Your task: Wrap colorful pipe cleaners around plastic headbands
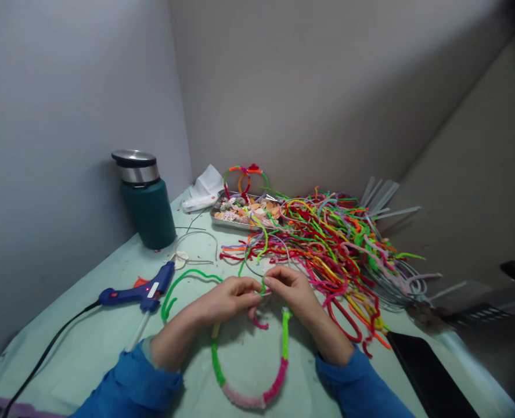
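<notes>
Fingertips of the left hand and right hand pinch a short green fuzzy stem — the colour-wrapped hoop curves between the forearms. Beyond crowd tangled stems and a tray; glue gun and flask stand left — black slab right.

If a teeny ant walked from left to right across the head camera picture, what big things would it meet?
Blue glue gun → the person's left hand → the person's right hand → black flat thing at the table's edge.
</notes>
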The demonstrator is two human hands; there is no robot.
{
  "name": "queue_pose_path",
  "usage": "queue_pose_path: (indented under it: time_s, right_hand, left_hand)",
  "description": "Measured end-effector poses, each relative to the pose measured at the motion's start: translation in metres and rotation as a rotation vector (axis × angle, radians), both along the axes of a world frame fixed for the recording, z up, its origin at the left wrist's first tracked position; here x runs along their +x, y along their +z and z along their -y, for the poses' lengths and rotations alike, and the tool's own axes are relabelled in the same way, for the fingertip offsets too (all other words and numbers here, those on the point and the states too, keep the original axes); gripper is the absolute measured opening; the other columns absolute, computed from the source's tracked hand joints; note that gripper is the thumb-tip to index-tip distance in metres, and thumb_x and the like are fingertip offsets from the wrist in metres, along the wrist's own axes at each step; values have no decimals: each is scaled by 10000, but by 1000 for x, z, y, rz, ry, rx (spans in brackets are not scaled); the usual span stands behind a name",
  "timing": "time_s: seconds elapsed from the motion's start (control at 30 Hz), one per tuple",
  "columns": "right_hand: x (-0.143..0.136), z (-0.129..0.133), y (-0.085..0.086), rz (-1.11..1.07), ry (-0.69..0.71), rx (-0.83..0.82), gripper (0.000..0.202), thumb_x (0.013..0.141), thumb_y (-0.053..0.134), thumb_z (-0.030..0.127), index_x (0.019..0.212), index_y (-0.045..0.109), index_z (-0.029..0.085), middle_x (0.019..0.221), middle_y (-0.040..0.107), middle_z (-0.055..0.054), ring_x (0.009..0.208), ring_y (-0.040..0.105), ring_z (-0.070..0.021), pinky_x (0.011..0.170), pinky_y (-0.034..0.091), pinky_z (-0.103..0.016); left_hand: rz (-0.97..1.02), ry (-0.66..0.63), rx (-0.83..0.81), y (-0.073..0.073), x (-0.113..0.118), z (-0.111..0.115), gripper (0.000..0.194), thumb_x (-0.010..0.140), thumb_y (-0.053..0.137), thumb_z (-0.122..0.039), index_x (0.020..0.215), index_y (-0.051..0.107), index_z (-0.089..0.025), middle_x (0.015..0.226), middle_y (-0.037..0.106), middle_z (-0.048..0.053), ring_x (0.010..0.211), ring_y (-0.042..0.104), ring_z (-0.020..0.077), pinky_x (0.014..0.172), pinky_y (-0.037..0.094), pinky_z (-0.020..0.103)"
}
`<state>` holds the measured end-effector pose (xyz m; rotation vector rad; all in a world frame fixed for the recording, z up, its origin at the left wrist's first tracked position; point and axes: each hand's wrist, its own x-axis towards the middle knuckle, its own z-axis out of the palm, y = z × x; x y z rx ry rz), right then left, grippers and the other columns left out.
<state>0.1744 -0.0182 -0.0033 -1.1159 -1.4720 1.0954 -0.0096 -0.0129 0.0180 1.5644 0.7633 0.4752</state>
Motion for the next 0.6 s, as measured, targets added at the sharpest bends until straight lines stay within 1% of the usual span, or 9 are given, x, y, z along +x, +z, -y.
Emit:
queue_pose_path:
  time_s: [0.07, 0.17, 0.27, 0.37, 0.47, 0.53, 0.6]
  right_hand:
    - [1, 1, 1, 3, -14, 29, 90, 729, 640, 258, 693, 618, 178, 656, 574, 6, 630, 507, -140, 596, 386, -253]
    - [1, 3, 4, 63, -20, 104, 80, 745, 632, 242, 692, 634, 181, 662, 575, -2, 631, 514, -145, 593, 389, -258]
    - [0, 8, 9, 181, 0, 255, 102, 769, 631, 237, 687, 661, 185, 661, 574, -14, 642, 520, -153, 605, 388, -269]
    - [-1, 12, 15, 276, 95, 401, 110, 801, 616, 228, 724, 687, 193, 669, 574, -22, 657, 529, -155, 621, 394, -273]
    - [1, 14, 18, 381, 207, 455, 125, 826, 581, 205, 793, 702, 204, 709, 576, -33, 662, 531, -152, 607, 397, -268]
    - [2, 15, 18, 451, 240, 478, 138, 829, 567, 195, 802, 702, 205, 723, 578, -40, 664, 528, -154, 598, 395, -268]
    - [3, 15, 19, 495, 244, 505, 142, 827, 563, 196, 799, 701, 207, 723, 578, -45, 678, 525, -163, 601, 395, -275]
  left_hand:
    - [18, -22, -11, 1, -1, 0, 247, 815, 532, -382, 786, 559, -139, 631, 545, -9, 521, 391, 74, 489, 280, 209]
    - [-1, -6, -19, 0, -1, 0, 230, 812, 531, -380, 788, 542, -151, 628, 540, -16, 502, 370, 73, 473, 265, 210]
    - [-32, 31, 23, -3, -1, -2, 210, 808, 528, -355, 740, 532, -156, 601, 525, -25, 490, 364, 73, 473, 268, 207]
    - [-46, 91, 60, -6, -1, -4, 205, 795, 529, -338, 702, 530, -155, 581, 501, -35, 486, 372, 72, 476, 274, 203]
    - [-33, 160, 21, -9, 1, -6, 168, 769, 541, -317, 741, 543, -151, 569, 491, -40, 474, 371, 72, 460, 260, 199]
    - [-21, 178, -18, -10, 1, -7, 158, 753, 551, -307, 747, 537, -149, 553, 480, -43, 466, 361, 72, 447, 246, 199]
    - [-11, 182, -35, -10, 2, -8, 187, 749, 562, -331, 731, 533, -147, 554, 464, -43, 467, 351, 70, 442, 236, 199]
